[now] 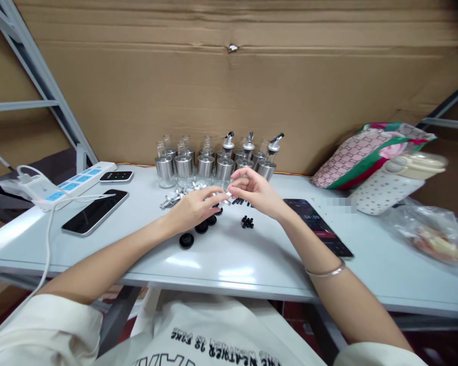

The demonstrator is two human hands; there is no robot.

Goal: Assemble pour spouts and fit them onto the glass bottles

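White table (252,269), brown cardboard backing (221,91), silver-banded clear glass dispenser bottles (206,165), black round caps (194,234), white power strip with blue sockets (74,184), black-screened phones (95,212), pink lattice-patterned bag with green and red trim (361,152), white polka-dotted pouch (385,193).

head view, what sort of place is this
Probably a small packing or assembly bench in a storeroom: a white table against cardboard sheets, a batch of matching glass bottles with metal collars, and loose black caps near both hands, which meet over a small metal part.
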